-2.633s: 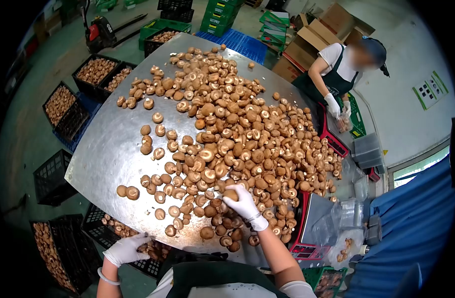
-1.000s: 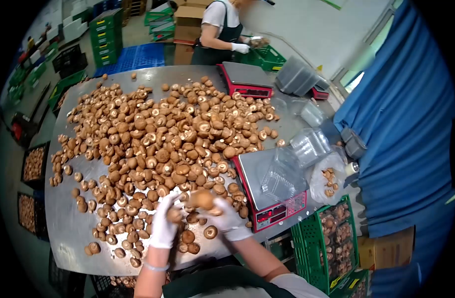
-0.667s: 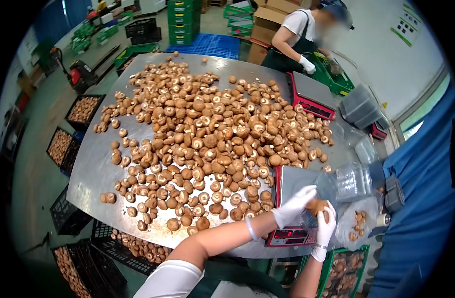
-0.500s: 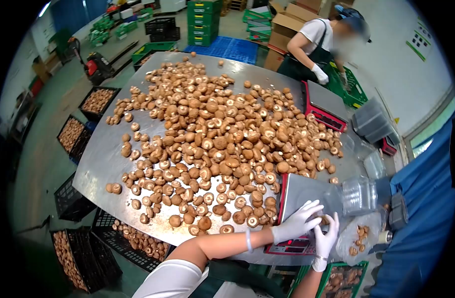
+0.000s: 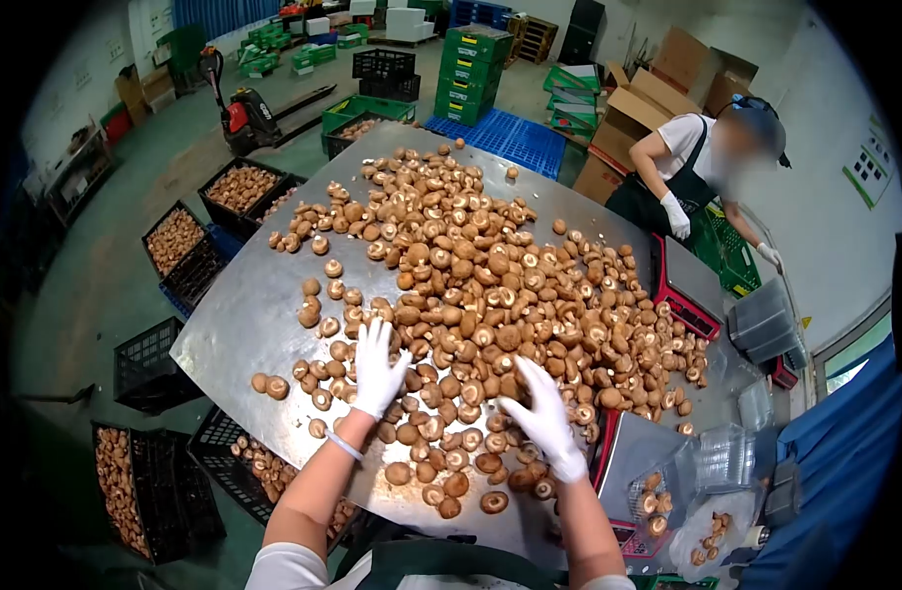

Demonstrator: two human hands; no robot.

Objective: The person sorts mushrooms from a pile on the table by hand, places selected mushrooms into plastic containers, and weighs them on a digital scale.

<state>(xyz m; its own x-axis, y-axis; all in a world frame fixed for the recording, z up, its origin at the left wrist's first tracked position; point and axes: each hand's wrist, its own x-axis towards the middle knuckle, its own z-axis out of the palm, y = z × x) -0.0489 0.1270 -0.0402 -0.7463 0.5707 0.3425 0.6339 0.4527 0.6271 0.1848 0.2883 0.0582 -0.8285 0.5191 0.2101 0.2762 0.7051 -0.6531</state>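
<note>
A large heap of brown mushrooms [image 5: 490,285] covers the middle of the metal table [image 5: 235,334]. My left hand [image 5: 377,376], in a white glove, lies over the near left side of the heap with its fingers stretched out and apart. Over the near right part is my right hand [image 5: 547,415], also gloved, its thumb and fingers spread. Both touch or hover just above mushrooms; nothing is gripped. Right of my right hand stands a red-edged scale [image 5: 618,447]. On it, a clear plastic tray [image 5: 636,497] contains several mushrooms.
Stacked clear trays [image 5: 723,454] and a plastic bag with mushroom pieces [image 5: 689,546] are at the right. A co-worker [image 5: 682,172] stands beyond a second scale [image 5: 689,285]. Black crates of mushrooms [image 5: 121,492] line the floor at left; a pallet jack [image 5: 246,120] is behind.
Both hands have moved left from the near scale to the mushroom heap and spread apart. The tray with mushrooms on the scale is now uncovered to view. The camera view has shifted.
</note>
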